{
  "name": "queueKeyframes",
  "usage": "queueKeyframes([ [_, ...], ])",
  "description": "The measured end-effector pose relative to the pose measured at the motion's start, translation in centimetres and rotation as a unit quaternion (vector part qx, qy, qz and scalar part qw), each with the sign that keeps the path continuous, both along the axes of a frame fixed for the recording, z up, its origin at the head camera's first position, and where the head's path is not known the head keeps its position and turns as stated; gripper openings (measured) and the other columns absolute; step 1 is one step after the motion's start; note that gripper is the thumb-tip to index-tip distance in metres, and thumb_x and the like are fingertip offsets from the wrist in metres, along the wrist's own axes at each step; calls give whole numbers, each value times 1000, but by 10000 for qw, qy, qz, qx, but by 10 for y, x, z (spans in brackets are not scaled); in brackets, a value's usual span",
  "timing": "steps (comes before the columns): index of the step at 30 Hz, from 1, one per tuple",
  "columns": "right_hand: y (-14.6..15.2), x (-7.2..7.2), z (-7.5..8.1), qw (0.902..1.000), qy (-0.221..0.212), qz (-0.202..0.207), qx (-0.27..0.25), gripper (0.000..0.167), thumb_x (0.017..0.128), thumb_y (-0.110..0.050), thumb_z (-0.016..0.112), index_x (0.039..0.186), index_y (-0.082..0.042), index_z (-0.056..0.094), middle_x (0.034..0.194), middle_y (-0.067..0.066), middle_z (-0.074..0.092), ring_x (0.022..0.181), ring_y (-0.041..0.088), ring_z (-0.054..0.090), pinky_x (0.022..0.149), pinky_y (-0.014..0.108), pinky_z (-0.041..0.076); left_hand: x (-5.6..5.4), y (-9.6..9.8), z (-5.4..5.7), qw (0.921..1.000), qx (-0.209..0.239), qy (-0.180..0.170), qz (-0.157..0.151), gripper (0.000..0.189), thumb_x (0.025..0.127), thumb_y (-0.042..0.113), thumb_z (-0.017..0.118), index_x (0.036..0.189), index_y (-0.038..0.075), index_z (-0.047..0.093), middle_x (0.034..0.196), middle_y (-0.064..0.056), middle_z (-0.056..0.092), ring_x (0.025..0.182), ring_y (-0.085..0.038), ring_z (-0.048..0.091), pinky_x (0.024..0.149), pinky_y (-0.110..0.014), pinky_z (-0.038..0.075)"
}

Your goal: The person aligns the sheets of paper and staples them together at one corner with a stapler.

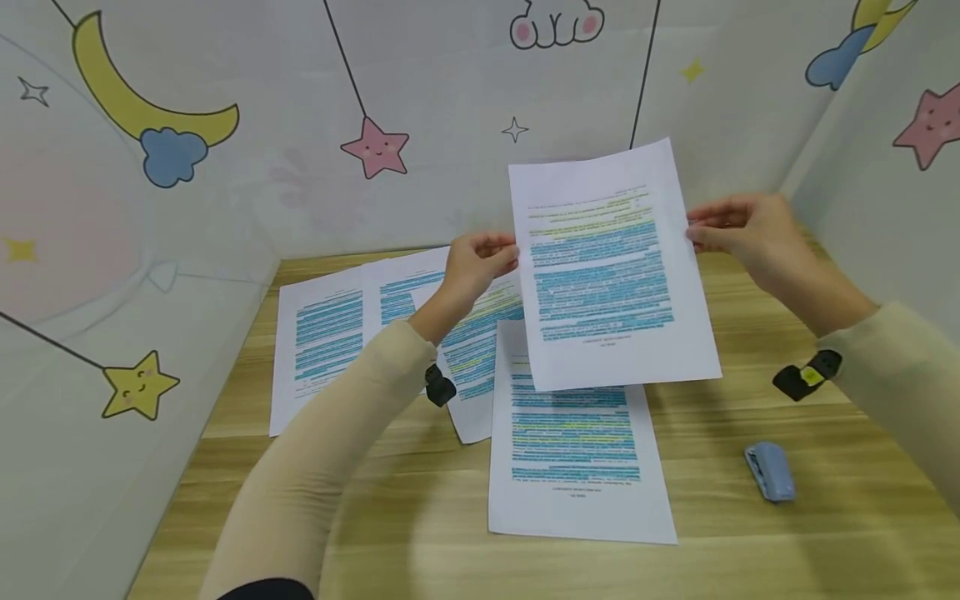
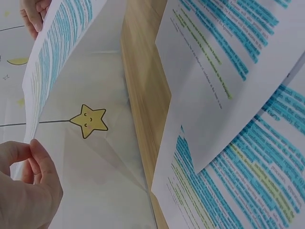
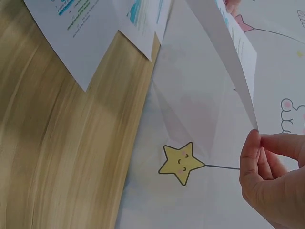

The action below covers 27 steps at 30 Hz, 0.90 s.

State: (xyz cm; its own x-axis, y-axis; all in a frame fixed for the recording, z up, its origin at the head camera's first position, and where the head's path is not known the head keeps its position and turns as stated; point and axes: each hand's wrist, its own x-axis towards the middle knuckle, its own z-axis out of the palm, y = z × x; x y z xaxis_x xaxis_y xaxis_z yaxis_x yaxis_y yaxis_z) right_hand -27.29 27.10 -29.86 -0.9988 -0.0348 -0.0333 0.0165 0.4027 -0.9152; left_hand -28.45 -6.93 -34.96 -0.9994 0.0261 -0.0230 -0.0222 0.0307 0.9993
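Note:
Both hands hold up one printed sheet of paper (image 1: 600, 258), highlighted in blue and yellow, above the table. My left hand (image 1: 480, 267) pinches its left edge between thumb and fingers. On the opposite edge, my right hand (image 1: 750, 229) pinches it the same way; the right wrist view shows thumb and fingertips (image 3: 255, 138) meeting at the paper's margin. Beneath the raised sheet lies another highlighted page (image 1: 577, 508), its upper part covered in the head view. To the left, a third page (image 1: 472, 417) lies partly behind the left forearm.
More highlighted pages (image 1: 318, 287) overlap at the table's back left. A small blue stapler (image 1: 771, 472) lies on the wooden table (image 1: 420, 550) at the right, below the right wrist. A white backdrop (image 1: 442, 75) with printed stars and moons rises behind the table.

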Motion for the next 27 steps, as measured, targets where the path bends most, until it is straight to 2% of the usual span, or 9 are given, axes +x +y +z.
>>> queueKeyframes([
  [12, -7, 15, -11, 9994, -21, 157, -300, 39, 91, -13, 74, 122, 7, 61, 93, -8, 71, 80, 12, 70, 73, 21, 59, 16, -9, -5, 9995, -240, -202, -101, 23, 94, 9, 70, 115, 0, 69, 106, -13, 65, 95, -22, 67, 88, -32, 58],
  [17, -9, 21, -18, 9992, -83, 275, -282, 40, 93, -12, 72, 123, 10, 59, 90, -8, 71, 79, 11, 69, 75, 22, 59, 22, -15, -10, 9989, -263, -368, -128, 23, 94, 9, 70, 115, -1, 68, 107, -13, 65, 96, -22, 67, 90, -33, 57],
  [24, -12, 28, -27, 9989, -255, 306, -255, 39, 94, -11, 71, 124, 11, 58, 88, -6, 70, 80, 12, 69, 75, 23, 60, 31, -21, -14, 9979, -284, -546, -212, 21, 94, 8, 70, 114, -1, 69, 107, -14, 65, 97, -25, 68, 95, -41, 55],
  [27, -14, 32, -30, 9986, -326, 307, -293, 40, 93, -11, 72, 123, 11, 58, 88, -5, 70, 79, 13, 69, 76, 23, 60, 33, -23, -15, 9972, -327, -607, -276, 22, 94, 9, 70, 114, 0, 69, 106, -14, 66, 97, -25, 69, 94, -39, 56],
])
